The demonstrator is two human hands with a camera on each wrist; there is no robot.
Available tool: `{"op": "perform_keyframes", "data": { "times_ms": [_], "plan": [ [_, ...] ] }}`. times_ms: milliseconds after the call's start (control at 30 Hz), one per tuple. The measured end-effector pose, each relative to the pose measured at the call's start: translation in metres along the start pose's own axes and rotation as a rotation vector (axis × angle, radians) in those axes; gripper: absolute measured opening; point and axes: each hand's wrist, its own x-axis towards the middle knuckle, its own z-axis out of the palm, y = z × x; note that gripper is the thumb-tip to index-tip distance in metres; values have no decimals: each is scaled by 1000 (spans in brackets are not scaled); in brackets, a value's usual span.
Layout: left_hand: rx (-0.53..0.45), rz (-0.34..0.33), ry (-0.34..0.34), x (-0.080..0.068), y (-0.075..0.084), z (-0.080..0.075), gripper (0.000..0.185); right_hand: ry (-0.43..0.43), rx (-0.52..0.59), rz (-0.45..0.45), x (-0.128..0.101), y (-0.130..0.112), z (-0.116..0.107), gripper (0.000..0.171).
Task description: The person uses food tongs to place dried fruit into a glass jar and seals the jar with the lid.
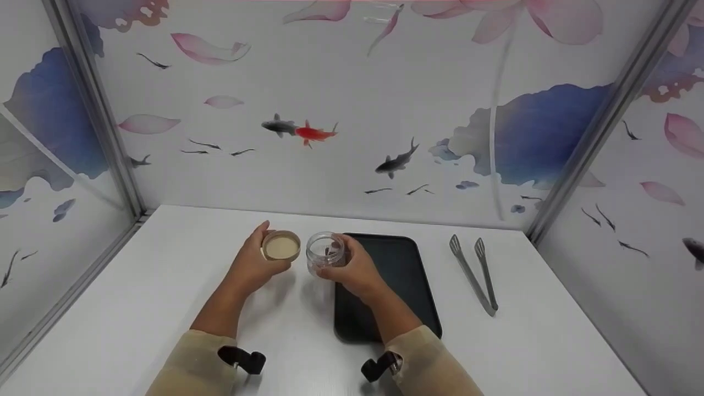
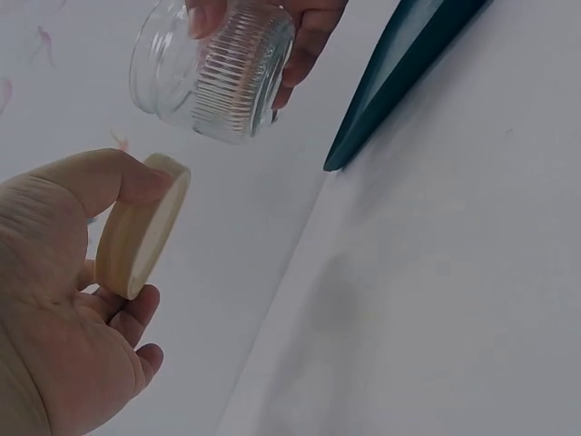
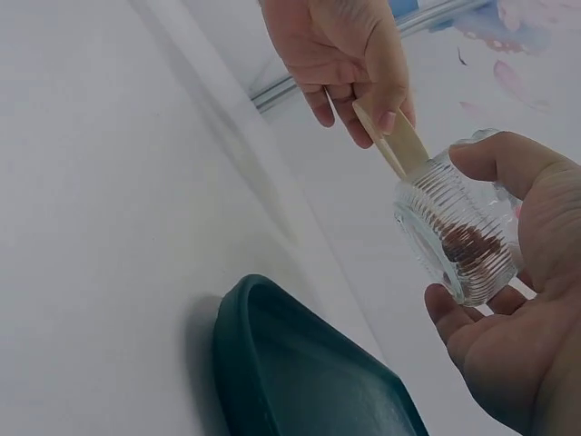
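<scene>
My left hand (image 1: 254,263) pinches a round wooden lid (image 1: 282,246) by its edge, the pale inner face turned toward me. Just right of it, my right hand (image 1: 356,268) grips a clear glass jar (image 1: 324,254) around its side, its mouth uncovered. Ribbed glass shows on the jar (image 2: 238,77) in the left wrist view. Through the wall in the right wrist view, a small brown clump (image 3: 470,245) shows inside the jar. Lid and jar are held a short gap apart above the white table.
A dark rectangular tray (image 1: 385,297) lies under and beside my right forearm. Metal tongs (image 1: 478,278) rest spread on the table to its right. Printed panels (image 1: 341,82) in metal frames stand at the back and sides of the white table (image 1: 137,286).
</scene>
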Motion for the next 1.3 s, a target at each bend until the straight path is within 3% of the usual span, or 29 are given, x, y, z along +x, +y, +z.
{"op": "perform_keyframes", "data": {
  "times_ms": [567, 833, 1033, 1300],
  "plan": [
    [6, 57, -14, -5, 13, 5, 118, 10, -1, -22, -2, -3, -6, 95],
    [-39, 96, -20, -6, 14, 3, 115, 5, -12, -34, -3, -6, -8, 95],
    [-160, 116, -34, -7, 13, 2, 113, 8, -25, -28, -4, -10, -10, 95],
    [-375, 90, -47, -7, 15, 3, 103, 11, -43, -24, -5, -14, -11, 95]
  ]
}}
